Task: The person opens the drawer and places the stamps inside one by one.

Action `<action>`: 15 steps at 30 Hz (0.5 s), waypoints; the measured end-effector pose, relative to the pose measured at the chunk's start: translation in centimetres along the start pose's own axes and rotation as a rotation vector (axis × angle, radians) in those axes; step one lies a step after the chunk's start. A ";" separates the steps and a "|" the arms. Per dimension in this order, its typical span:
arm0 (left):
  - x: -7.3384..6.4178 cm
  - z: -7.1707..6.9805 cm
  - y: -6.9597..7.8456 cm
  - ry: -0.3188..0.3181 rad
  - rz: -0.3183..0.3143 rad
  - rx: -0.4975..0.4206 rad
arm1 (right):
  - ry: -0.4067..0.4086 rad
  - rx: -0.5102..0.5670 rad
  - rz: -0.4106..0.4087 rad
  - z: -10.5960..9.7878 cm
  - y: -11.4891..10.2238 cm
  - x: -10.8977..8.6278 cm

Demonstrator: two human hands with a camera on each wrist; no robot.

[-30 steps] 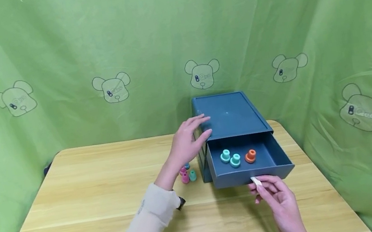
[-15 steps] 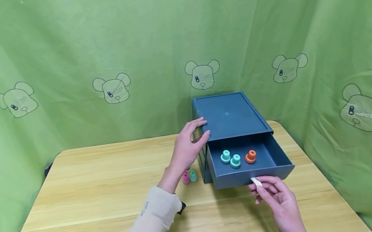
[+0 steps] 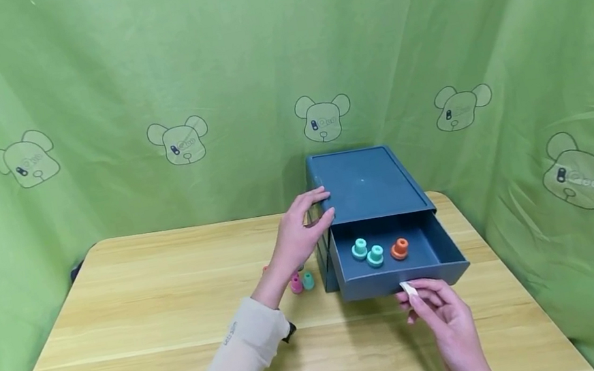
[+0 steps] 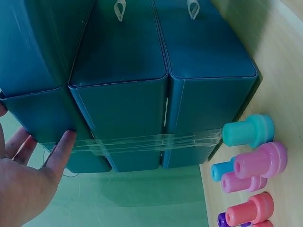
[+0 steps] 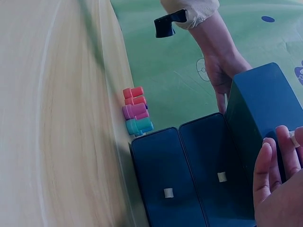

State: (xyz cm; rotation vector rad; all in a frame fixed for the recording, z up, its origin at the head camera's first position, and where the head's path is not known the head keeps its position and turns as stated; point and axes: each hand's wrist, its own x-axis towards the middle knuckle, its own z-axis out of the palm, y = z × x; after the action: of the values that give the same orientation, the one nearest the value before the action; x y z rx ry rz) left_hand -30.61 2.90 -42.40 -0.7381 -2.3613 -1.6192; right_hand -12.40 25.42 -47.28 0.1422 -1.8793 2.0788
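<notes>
A dark blue drawer cabinet (image 3: 362,182) stands at the right of the table, its top drawer (image 3: 369,287) pulled out. Inside that drawer are two turquoise stepped plastic pegs (image 3: 360,249) and an orange one (image 3: 400,249). My right hand (image 3: 448,324) pinches the white pull tab (image 3: 409,289) on the drawer's front between thumb and fingers. Across the cabinet's upper left edge lies my left hand (image 3: 294,237), thumb near the front corner, fingers extended. In the left wrist view, a fingertip (image 4: 69,137) touches the cabinet's side.
Several similar pegs in turquoise (image 4: 248,131), pink (image 4: 260,161), red (image 4: 250,209) and other colours stand on the table (image 3: 138,333), left of the cabinet. Two lower drawers (image 5: 163,165) are closed, each with a white loop. A green curtain (image 3: 238,56) hangs behind.
My left hand has shifted slightly, its fingers drawing back from the cabinet's top to its left edge. My right hand and the drawer have stayed in place.
</notes>
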 end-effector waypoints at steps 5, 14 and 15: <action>0.0 0.0 -0.1 -0.002 -0.006 -0.005 | -0.005 -0.005 -0.013 0.0 -0.1 0.3; 0.0 0.0 -0.1 -0.001 -0.007 -0.005 | 0.017 -0.053 0.018 0.3 0.0 1.4; 0.1 0.0 -0.1 0.001 -0.006 -0.005 | 0.017 -0.050 0.016 0.4 0.1 1.5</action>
State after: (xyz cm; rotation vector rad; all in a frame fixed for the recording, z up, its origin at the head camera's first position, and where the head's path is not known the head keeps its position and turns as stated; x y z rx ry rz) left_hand -30.74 2.85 -42.49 -0.7315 -2.3628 -1.6277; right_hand -13.94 25.31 -46.84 0.0970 -1.9266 2.0347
